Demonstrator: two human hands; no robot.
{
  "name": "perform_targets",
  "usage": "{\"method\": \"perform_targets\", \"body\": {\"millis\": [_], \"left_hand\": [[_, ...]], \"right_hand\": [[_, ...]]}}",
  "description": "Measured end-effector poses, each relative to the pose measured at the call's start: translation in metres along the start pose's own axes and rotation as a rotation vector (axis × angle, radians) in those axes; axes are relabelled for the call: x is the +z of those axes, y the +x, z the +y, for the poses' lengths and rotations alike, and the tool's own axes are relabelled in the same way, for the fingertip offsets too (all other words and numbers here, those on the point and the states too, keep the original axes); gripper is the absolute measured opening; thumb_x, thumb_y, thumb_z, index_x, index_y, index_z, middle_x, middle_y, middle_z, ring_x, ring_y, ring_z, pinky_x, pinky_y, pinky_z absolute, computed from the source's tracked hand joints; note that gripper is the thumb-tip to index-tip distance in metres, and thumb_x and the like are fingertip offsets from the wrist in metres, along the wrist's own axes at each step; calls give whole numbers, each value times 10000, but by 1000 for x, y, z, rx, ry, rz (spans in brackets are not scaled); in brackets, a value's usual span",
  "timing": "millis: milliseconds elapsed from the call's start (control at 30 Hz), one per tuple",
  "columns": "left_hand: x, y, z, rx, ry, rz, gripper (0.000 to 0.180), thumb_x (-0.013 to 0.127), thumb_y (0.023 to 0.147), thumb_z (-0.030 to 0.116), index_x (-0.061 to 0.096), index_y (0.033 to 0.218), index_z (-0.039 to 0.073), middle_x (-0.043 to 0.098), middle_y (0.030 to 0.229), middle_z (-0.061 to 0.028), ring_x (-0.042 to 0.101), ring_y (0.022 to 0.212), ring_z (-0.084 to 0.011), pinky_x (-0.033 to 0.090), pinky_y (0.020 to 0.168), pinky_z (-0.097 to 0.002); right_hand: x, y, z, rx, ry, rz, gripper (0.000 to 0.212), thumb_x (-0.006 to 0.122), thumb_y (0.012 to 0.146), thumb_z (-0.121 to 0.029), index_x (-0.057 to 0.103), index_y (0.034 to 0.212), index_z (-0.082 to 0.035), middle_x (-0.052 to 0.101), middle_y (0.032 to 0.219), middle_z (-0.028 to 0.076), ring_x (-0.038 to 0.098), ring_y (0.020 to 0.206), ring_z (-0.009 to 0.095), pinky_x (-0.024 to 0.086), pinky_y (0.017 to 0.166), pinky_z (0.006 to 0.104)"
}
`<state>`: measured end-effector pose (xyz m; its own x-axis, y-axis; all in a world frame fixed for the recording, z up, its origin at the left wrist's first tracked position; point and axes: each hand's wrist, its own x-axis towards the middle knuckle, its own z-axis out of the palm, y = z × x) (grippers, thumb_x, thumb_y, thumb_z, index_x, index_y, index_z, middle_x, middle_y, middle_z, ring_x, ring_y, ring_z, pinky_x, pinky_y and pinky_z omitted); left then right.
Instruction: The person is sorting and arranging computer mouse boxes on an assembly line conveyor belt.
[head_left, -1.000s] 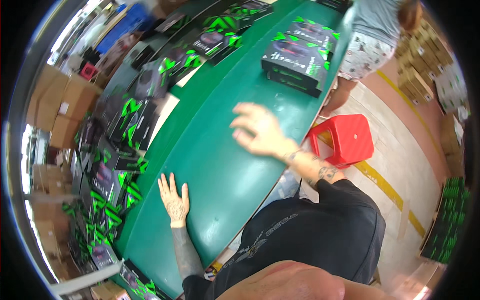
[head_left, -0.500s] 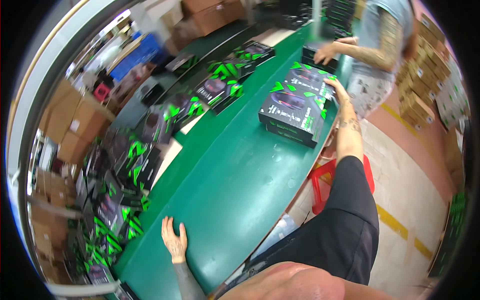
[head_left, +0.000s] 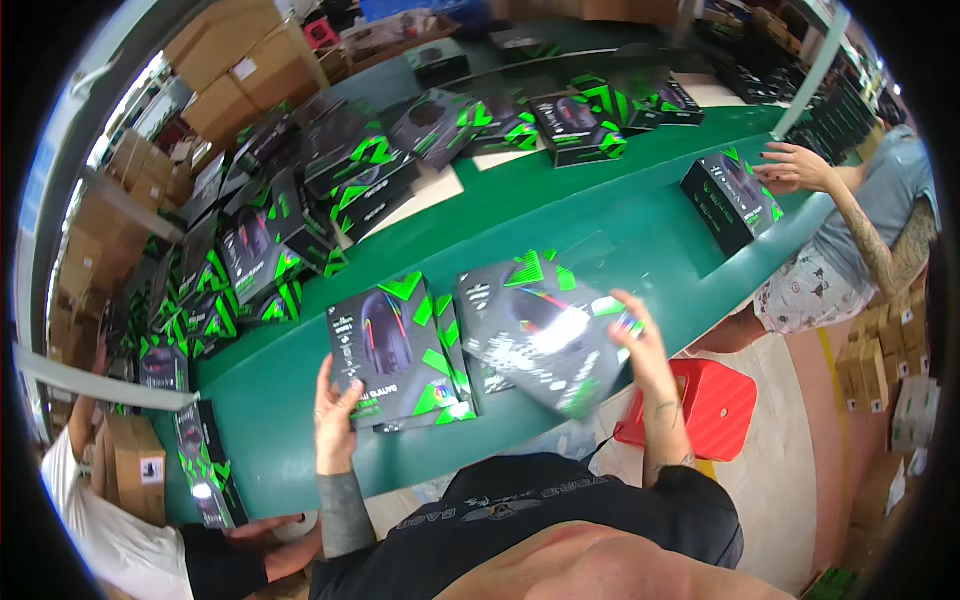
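Observation:
My left hand (head_left: pixel 336 418) grips the left edge of a black-and-green mouse box (head_left: pixel 385 345), its thumb over the near corner. That box lies picture side up on the green work surface (head_left: pixel 275 440), and another box's edge shows along its right side. To the right, my right hand (head_left: pixel 645 345) holds a second black-and-green mouse box (head_left: pixel 540 325) by its right end. This one is tilted and smeared by motion, with part of a further box showing under its left side. Both hands are closed on their boxes.
Many similar boxes (head_left: pixel 255 240) lie heaped along the far left. At the right, a co-worker's hand (head_left: pixel 795 168) touches another box (head_left: pixel 730 200). A red stool (head_left: pixel 705 410) stands by the near edge. A person in a white shirt (head_left: pixel 90 500) is at the lower left.
My view has swung round. My right hand has brought boxes from near the co-worker back in front of me. My left hand, earlier lying on the bare surface, now grips a box.

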<state>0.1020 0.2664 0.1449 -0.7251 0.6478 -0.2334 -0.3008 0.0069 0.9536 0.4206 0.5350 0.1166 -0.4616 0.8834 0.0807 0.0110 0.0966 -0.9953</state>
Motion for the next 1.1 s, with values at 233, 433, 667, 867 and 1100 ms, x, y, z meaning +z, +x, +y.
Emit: {"method": "perform_targets", "body": {"millis": [233, 433, 667, 867, 1100], "left_hand": [[-142, -41, 12, 42, -190, 288, 551, 576, 789, -1, 378, 1303, -11, 562, 1134, -100, 570, 965, -174, 457, 854, -305], [-154, -35, -13, 147, 209, 303, 572, 520, 836, 3, 293, 1361, 6, 307, 1405, -112, 334, 1256, -191, 268, 1024, -288], [-92, -34, -11, 373, 766, 163, 699, 629, 785, 144, 265, 1368, 17, 306, 1385, -204, 318, 1268, -294, 260, 1036, -361], [-52, -16, 30, 658, 1309, -158, 770, 724, 659, 387, 400, 1297, 100, 261, 1400, -195, 243, 1287, -394, 236, 1045, -469], [7, -9, 4, 712, 1479, -546, 851, 613, 671, 607, 338, 1353, 178, 235, 1436, -99, 206, 1321, -327, 174, 1071, -475]], "right_hand": [[-81, 25, 16, 164, -73, 322, 375, 615, 825, -233, 560, 1098, 19, 544, 1110, 80, 494, 1020, 155, 369, 879, 282], [-64, 30, 0, 33, -35, -38, 497, 575, 837, -128, 411, 1294, -21, 330, 1394, 124, 265, 1309, 222, 215, 1050, 294], [-71, 17, 5, 121, -130, -198, 482, 487, 889, -112, 343, 1328, 28, 351, 1380, 104, 307, 1272, 167, 210, 1052, 287], [-116, -4, 29, 118, -259, -61, 464, 467, 872, -24, 346, 1312, 61, 404, 1336, 147, 434, 1184, 210, 327, 981, 295], [12, 13, -56, -205, -988, -143, 755, 643, 726, -256, 289, 1378, -115, 213, 1429, 200, 219, 1313, 365, 197, 1062, 431]]}}
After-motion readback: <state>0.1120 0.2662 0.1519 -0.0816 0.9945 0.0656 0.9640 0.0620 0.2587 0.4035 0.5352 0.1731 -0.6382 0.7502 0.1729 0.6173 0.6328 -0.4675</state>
